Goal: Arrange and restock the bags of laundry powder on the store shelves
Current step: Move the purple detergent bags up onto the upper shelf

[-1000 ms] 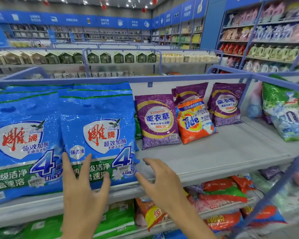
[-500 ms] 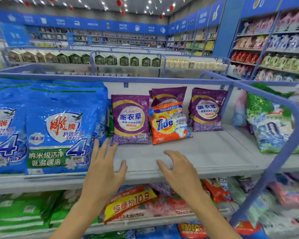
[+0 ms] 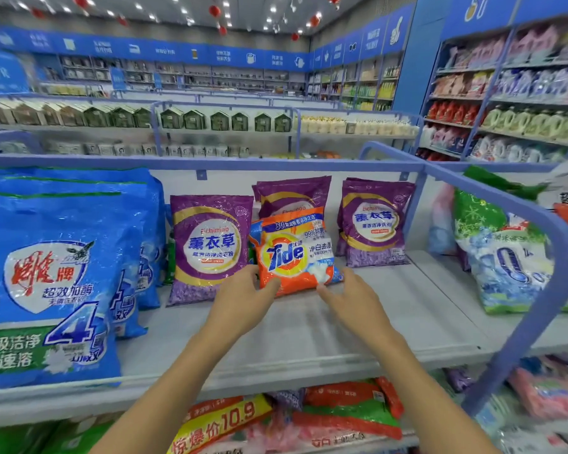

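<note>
Okay, I've got both hands up on the top shelf point(image 3: 309, 332), closing on the orange bag point(image 3: 292, 253) that leans against a purple bag point(image 3: 292, 194) in the middle of the row. My left hand point(image 3: 243, 296) is at its lower left corner, thumb on the front, but I cannot tell whether the fingers are clamped on it or only touching. My right hand point(image 3: 351, 296) is at the lower right corner, fingers point(image 3: 325, 291) apart and loose, the tips just meeting the plastic. Progress, as I read it: the big blue bags point(image 3: 56, 273) on the left stand upright in packed rows, so that section looks done. The purple section looks half sorted, with one purple bag on the left point(image 3: 209, 247), one on the right point(image 3: 374, 221), and this lone orange one sitting among them, which I judge to be out of place. Bare shelf runs along the front and right, so restocking is left to do. Room is good: open shelf under my wrists, nothing overhead. I'd watch the blue rail point(image 3: 538, 290) curving down on the right, the green and white bag point(image 3: 505, 257) past it, and the front lip over the lower shelf's bags point(image 3: 341, 411).
</note>
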The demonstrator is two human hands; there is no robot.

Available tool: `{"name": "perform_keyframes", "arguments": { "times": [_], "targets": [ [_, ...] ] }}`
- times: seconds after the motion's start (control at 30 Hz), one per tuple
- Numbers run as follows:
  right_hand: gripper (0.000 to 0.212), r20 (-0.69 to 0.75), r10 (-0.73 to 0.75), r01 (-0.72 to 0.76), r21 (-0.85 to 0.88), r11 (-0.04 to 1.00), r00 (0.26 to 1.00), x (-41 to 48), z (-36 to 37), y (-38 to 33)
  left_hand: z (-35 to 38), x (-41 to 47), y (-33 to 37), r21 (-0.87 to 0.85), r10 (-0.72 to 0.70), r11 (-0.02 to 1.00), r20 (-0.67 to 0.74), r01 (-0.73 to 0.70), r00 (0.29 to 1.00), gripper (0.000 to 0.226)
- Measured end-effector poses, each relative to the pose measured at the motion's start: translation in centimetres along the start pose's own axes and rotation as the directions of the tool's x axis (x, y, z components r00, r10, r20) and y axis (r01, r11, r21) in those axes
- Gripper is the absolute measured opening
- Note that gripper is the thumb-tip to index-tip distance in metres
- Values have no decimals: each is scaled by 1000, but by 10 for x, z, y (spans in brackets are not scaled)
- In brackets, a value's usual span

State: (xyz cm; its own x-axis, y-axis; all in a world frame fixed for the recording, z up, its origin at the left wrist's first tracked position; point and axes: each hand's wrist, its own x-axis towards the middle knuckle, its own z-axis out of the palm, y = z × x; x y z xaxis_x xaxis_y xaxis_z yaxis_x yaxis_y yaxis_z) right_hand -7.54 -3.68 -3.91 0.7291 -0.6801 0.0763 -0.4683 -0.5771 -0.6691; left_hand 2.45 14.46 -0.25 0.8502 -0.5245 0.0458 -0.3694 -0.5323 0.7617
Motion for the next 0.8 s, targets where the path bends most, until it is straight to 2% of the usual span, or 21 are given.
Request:
{"name": "perform_keyframes", "arguments": {
  "times": [0.1,0.2,0.27,0.33,0.43,0.5,0.57,0.63,0.7,0.8],
  "targets": [
    [39,22,36,-37,51,998,999,24,1,2,20,27,-6,12,-40,999,26,40,999,30],
    [39,61,60,-73,240,968,996,47,0,-1,33,37,-6,-46,-81,996,29,82,996,34],
    [40,145,98,-155,461,874,984,59,-2,-6,35,42,-4,-103,-115,988,7,115,993,30],
    [48,207,109,-209,563,799,972,71,-1,-5,35,47,-1,-135,-152,980,-13,148,988,28],
    [39,241,97,-216,537,815,966,83,3,7,37,54,-3,-164,-228,961,-22,221,974,40],
    [31,274,81,-223,541,811,958,86,0,16,41,55,-3,-218,-261,942,2,255,965,38],
    [31,307,59,-230,561,795,950,85,-8,22,44,55,-1,-334,-295,893,70,301,953,28],
    [32,328,21,-216,573,790,944,81,-16,28,43,53,3,-476,-316,802,177,362,932,22],
    [35,358,-34,-196,586,786,933,71,-20,32,42,49,1,-562,-313,729,234,391,921,30],
    [40,400,-90,-184,594,783,912,54,-24,36,41,36,-3,-615,-283,701,225,361,932,39]
  ]
}}
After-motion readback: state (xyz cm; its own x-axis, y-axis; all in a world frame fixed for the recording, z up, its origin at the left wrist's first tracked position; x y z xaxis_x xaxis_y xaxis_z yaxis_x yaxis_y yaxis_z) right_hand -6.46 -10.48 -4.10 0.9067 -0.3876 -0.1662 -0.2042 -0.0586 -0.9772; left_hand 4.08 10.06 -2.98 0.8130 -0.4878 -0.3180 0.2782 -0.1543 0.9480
